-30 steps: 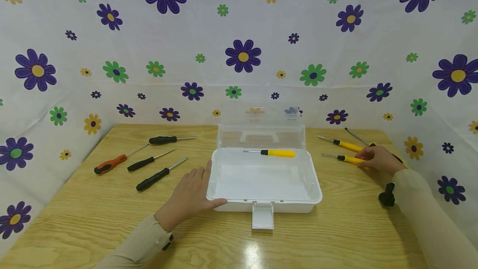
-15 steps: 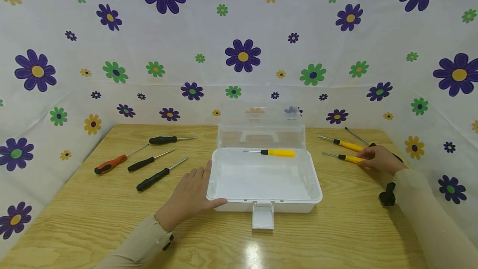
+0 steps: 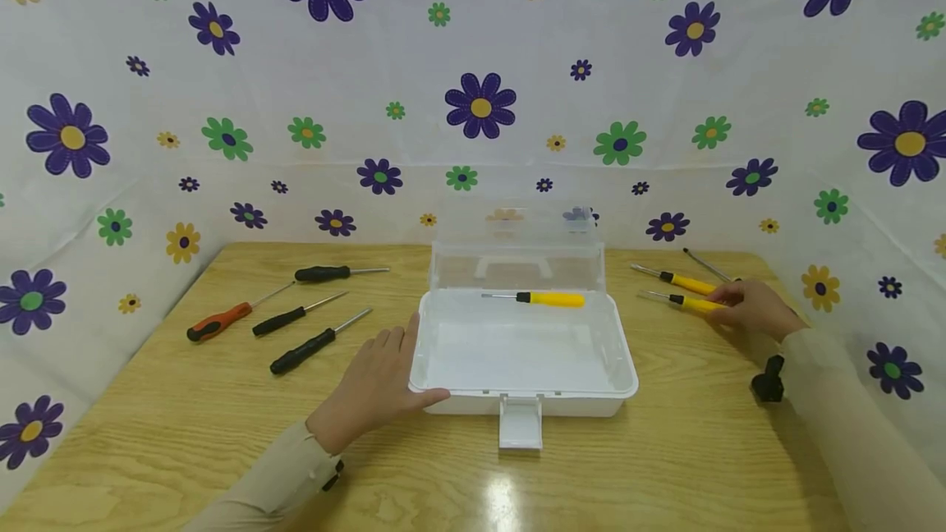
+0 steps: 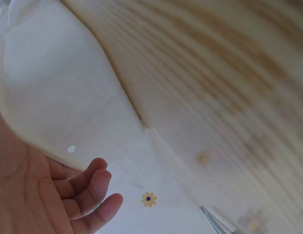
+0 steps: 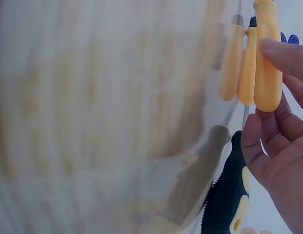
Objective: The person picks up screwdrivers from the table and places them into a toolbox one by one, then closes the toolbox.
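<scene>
My right hand (image 3: 757,309) pinches the yellow handle of a screwdriver (image 5: 268,68) between thumb and fingers, at the right side of the table. Its shaft points left toward the toolbox. A second yellow screwdriver (image 3: 691,283) lies just behind it. A screwdriver with a black and yellow handle (image 5: 229,180) lies below my fingers in the right wrist view; in the head view my hand hides its handle. My left hand (image 3: 373,384) rests against the left side of the white toolbox (image 3: 628,372), thumb over the front rim. A yellow screwdriver (image 3: 554,299) lies inside along the back.
The toolbox's clear lid (image 3: 517,265) stands raised at the back, and its front latch (image 3: 521,424) hangs down. Left of the box lie a red and black screwdriver (image 3: 222,321) and several black ones (image 3: 303,351). A flowered cloth (image 3: 414,56) encloses the table (image 3: 591,483).
My right hand has lifted the yellow screwdriver slightly, and its handle now sits closer to the second yellow one in view. The left hand stays at the toolbox.
</scene>
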Tool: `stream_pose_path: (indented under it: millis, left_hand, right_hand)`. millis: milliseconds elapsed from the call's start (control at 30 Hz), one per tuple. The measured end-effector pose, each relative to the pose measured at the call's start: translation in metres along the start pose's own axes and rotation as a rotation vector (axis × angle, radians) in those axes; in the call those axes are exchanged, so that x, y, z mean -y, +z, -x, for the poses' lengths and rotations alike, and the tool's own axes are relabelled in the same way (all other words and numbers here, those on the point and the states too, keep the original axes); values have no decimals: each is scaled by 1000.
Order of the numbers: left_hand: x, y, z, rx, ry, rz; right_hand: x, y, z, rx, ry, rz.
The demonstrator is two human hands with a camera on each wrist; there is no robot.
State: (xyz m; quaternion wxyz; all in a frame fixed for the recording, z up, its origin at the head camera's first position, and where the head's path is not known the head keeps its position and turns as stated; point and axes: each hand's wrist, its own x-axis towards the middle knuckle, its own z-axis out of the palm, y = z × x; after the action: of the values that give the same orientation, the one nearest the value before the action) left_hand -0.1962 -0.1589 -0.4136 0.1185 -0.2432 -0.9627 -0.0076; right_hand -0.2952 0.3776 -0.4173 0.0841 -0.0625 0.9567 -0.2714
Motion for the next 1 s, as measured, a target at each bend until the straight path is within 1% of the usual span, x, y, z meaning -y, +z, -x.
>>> stream_pose_path:
  millis: [100, 233, 300, 433, 567, 633, 800, 1000]
  left_hand:
    - [0, 0, -1, -5, -1, 0]
    - [1, -1, -2, -4, 1, 3]
    - [1, -1, -2, -3, 2, 2]
    - [2, 0, -2, -6, 5, 1]
    - [2, 1, -2, -9, 3, 10]
    - [2, 1, -2, -4, -2, 16]
    - [1, -1, -1, 5, -11, 25]
    - [0, 0, 0, -4, -5, 23]
  right_hand:
    - [1, -3, -1, -18, -16, 5]
    - [4, -8, -2, -51, -75, 42]
    - [6, -11, -3, -65, -91, 55]
    - [13, -15, -1, -81, -93, 63]
    - [21, -19, 3, -90, -90, 19]
    - [24, -21, 5, -108, -95, 8]
    - [30, -25, 9, -154, -101, 42]
    - [36, -30, 11, -177, -89, 48]
